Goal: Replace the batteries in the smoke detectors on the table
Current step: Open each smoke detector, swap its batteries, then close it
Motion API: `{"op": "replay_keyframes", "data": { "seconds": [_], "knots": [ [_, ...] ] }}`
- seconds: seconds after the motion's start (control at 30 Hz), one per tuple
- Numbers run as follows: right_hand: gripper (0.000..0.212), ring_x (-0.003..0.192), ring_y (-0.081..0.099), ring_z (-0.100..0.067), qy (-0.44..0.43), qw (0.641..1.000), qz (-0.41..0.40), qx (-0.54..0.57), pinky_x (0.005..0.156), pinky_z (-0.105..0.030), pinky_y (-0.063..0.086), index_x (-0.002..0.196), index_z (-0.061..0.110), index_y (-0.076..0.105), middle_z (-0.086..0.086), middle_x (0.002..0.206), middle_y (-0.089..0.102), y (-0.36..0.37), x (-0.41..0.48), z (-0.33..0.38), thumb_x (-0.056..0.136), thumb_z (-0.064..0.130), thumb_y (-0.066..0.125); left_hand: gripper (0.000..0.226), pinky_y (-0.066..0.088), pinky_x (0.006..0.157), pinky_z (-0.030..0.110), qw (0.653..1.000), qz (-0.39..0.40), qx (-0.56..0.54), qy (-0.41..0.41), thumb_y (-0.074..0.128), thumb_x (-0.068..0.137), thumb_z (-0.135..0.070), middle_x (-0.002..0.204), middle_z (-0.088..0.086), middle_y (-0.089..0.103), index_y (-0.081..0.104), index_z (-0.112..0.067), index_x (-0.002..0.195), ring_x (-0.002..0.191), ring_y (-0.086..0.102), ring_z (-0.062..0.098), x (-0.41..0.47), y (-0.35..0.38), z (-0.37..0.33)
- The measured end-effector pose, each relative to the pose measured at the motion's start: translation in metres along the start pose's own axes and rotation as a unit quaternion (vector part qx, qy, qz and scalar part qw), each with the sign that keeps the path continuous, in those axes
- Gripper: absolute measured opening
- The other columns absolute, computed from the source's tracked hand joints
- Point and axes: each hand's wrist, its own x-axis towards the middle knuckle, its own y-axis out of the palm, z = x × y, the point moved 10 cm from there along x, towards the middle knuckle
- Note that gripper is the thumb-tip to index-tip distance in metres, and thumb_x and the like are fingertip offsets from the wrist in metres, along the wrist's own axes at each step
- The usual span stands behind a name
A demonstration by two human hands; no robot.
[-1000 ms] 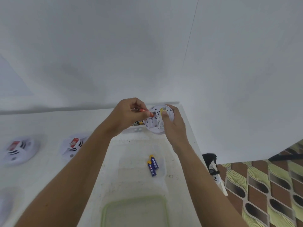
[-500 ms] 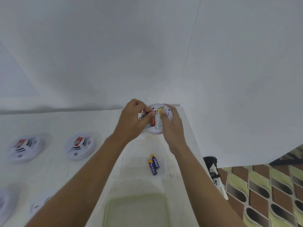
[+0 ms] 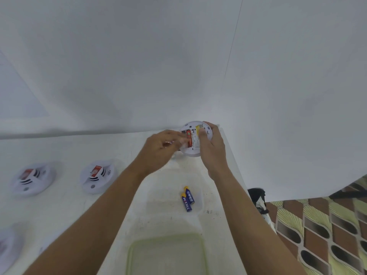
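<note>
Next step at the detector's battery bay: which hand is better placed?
Left. The right hand grips the smoke detector by its rim, steadying it; the left hand, though blurred, has its fingers at the open bay beside the red battery.

The left hand (image 3: 160,149) is a smear, its fingers (image 3: 175,136) hiding part of the smoke detector (image 3: 195,141). Another detector (image 3: 7,249) is cut off at left.

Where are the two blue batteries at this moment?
Head view, centre: the two blue batteries lie side by side on the white table, nearer the camera than the opened smoke detector and beyond the green-rimmed container.
</note>
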Motion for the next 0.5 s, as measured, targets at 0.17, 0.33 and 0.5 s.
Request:
{"op": "replay_keyframes", "data": {
  "seconds": [0.17,0.33,0.5],
  "knots": [
    [0.025,0.095,0.063,-0.002,0.005,1.000,-0.007,-0.021,0.074,-0.021,0.051,0.127,0.026,0.054,0.014,0.102,0.064,-0.008,0.006,-0.004,0.105,0.031,0.046,0.015,0.056,0.079,0.025,0.992,-0.079,0.044,-0.089,0.062,0.092,-0.016,0.085,-0.005,0.076,0.077,-0.016,0.089,0.080,0.072,0.014,0.017,-0.047,0.031],
    [0.025,0.099,0.064,-0.004,0.018,1.000,-0.006,-0.020,0.075,-0.020,0.051,0.128,0.027,0.054,0.013,0.105,0.065,-0.009,0.007,-0.013,0.105,0.032,0.046,0.018,0.044,0.077,0.024,0.921,0.122,0.331,-0.163,0.074,0.084,-0.020,0.094,0.004,0.070,0.073,-0.010,0.098,0.084,0.058,0.016,0.044,-0.025,0.080],
    [0.026,0.099,0.065,-0.004,0.019,1.000,0.007,-0.020,0.069,-0.014,0.051,0.130,0.027,0.053,0.009,0.110,0.067,-0.004,0.009,-0.016,0.105,0.032,0.045,0.020,0.043,0.062,0.031,0.841,0.205,0.454,-0.210,0.060,0.074,-0.002,0.063,0.003,0.048,0.048,-0.012,0.061,0.059,0.044,0.019,0.055,-0.004,0.108]
  ]
}}
